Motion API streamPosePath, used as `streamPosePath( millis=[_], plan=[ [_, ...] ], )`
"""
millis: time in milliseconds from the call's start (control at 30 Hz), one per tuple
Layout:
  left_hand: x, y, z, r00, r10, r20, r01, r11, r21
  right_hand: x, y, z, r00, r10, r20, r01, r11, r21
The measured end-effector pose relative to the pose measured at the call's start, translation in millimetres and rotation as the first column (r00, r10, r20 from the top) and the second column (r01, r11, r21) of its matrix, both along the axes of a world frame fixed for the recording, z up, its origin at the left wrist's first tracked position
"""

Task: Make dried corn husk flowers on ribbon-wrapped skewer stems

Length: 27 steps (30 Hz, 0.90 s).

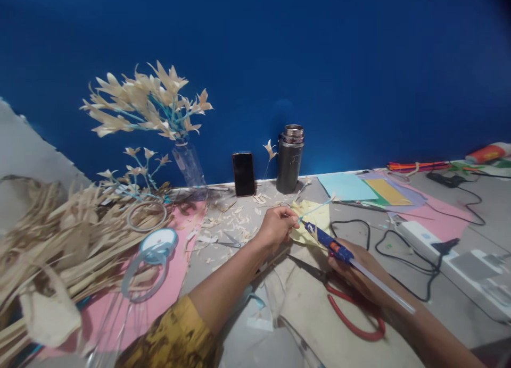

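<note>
My left hand is closed, fingertips pinching the near end of a thin light-blue stem that slants up to the right with a small pale tip. My right hand grips a blue glue gun, with a clear glue stick sticking out of its back. The gun's nozzle is at the stem's end, close to my left fingertips; whether it touches, I cannot tell. Beneath lies crumpled yellow paper. Red-handled scissors lie under my right hand, blades pointing left.
Dried husks, tape rolls and pink paper lie left. A clear bottle holds pale husk flowers. A phone and a thermos stand by the blue wall. Right are coloured sheets, a black cable and a power strip.
</note>
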State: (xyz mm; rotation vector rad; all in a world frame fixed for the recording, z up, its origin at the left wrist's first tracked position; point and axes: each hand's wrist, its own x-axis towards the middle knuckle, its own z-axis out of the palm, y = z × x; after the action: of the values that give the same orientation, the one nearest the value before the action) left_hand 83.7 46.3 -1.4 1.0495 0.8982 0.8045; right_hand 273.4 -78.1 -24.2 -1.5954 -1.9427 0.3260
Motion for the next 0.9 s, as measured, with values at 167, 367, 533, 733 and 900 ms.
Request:
streamPosePath(
  millis=[167, 367, 533, 733, 900],
  plan=[
    [-0.1, 0.1, 0.4, 1.000, 0.011, -0.004, -0.012, 1.000, -0.026, 2.0, -1.7, -3.8, 0.999, -0.010, 0.033, 0.010, 1.000, 0.004],
    [-1.6, 2.5, 0.5, 1.000, 0.020, 0.010, -0.019, 0.999, -0.049, 2.3, 2.1, 3.9, 0.990, -0.017, 0.139, 0.034, 0.992, -0.120],
    [-2.6, 1.8, 5.7, 0.998, -0.038, 0.047, 0.043, 0.994, -0.104, 10.7, 5.4, 16.3, 0.975, 0.032, 0.222, 0.008, 0.984, -0.177],
    [-2.3, -6.5, 18.8, 0.985, -0.127, 0.121, 0.142, 0.981, -0.134, 29.9, 7.3, 22.5, 0.973, 0.067, 0.222, -0.050, 0.995, -0.084],
    [0.6, -15.6, 24.7, 0.983, -0.140, 0.117, 0.149, 0.986, -0.073, 12.4, 20.5, 51.1, 0.930, -0.273, -0.245, 0.256, 0.961, -0.100]
  ],
)
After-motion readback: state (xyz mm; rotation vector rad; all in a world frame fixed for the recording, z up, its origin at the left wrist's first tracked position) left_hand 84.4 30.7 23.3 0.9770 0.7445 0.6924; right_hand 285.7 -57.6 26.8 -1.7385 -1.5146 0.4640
